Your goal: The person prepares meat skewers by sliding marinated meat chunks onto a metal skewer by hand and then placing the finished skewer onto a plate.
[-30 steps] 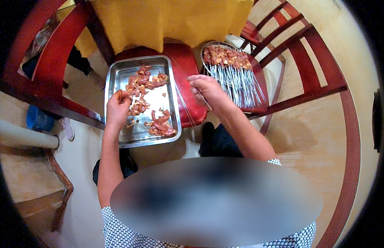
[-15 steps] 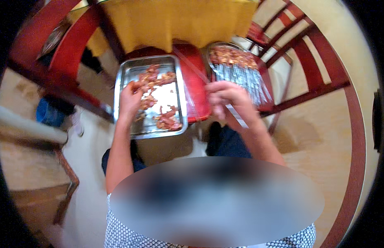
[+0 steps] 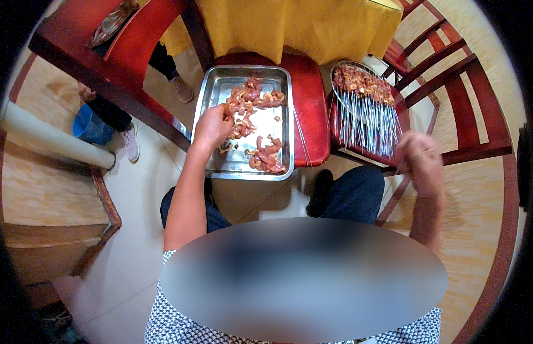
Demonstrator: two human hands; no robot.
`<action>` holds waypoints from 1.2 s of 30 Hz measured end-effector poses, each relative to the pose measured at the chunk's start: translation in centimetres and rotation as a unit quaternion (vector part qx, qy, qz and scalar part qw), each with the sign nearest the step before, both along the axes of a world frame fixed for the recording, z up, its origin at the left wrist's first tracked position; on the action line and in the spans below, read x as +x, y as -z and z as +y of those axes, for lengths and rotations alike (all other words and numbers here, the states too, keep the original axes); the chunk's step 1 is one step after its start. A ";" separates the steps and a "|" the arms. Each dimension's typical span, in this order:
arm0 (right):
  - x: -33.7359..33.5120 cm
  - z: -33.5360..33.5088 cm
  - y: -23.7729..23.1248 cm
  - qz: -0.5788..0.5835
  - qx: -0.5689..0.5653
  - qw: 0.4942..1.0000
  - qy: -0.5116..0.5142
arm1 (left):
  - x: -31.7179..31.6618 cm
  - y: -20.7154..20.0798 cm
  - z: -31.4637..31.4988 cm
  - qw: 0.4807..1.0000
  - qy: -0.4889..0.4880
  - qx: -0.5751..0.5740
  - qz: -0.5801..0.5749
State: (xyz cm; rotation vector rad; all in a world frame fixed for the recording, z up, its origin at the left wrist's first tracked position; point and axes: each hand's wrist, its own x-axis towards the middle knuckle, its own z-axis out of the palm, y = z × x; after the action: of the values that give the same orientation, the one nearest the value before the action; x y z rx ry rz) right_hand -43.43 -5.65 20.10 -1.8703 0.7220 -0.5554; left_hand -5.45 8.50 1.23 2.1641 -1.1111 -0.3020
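A rectangular steel tray (image 3: 243,70) with raw meat pieces (image 3: 266,157) sits on a red chair seat (image 3: 309,114) in front of me. My left hand (image 3: 212,127) is in the tray, its fingers curled down onto the meat at the left side. Right of it, a round plate (image 3: 337,74) carries several loaded metal skewers (image 3: 364,109) with the meat at the far end. My right hand (image 3: 421,161) hovers off that plate's near right corner. It is blurred with curled fingers, so I cannot tell whether it holds anything.
Two thin bare skewers (image 3: 299,137) lie on the seat beside the tray. A yellow tablecloth (image 3: 289,23) hangs behind. Red wooden chairs (image 3: 450,97) stand at right. Another person's shoes (image 3: 130,143) and a blue object (image 3: 88,123) are at left, by a pale tube (image 3: 48,140).
My right hand has swung from over the seat between tray and plate out to the right, past the skewer plate. My left hand stays in the tray, now further up among the meat.
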 end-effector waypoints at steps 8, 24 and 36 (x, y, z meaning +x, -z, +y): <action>1.4 3.9 12.5 0.095 0.205 0.973 -0.042 | 0.4 -0.2 0.0 0.999 0.004 0.031 -0.029; 14.5 -4.4 8.6 -0.120 0.136 0.983 0.010 | -1.4 -0.5 -2.7 0.998 0.022 0.033 -0.038; 17.0 -9.2 14.4 -0.126 0.211 0.969 0.027 | 0.5 -0.7 -9.5 0.964 0.100 0.100 -0.225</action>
State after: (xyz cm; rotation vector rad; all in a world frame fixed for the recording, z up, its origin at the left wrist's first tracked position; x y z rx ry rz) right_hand -26.47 -14.82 5.66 -1.3618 0.6639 -0.6080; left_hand -4.92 -0.98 1.97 2.3690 -1.6181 -0.0034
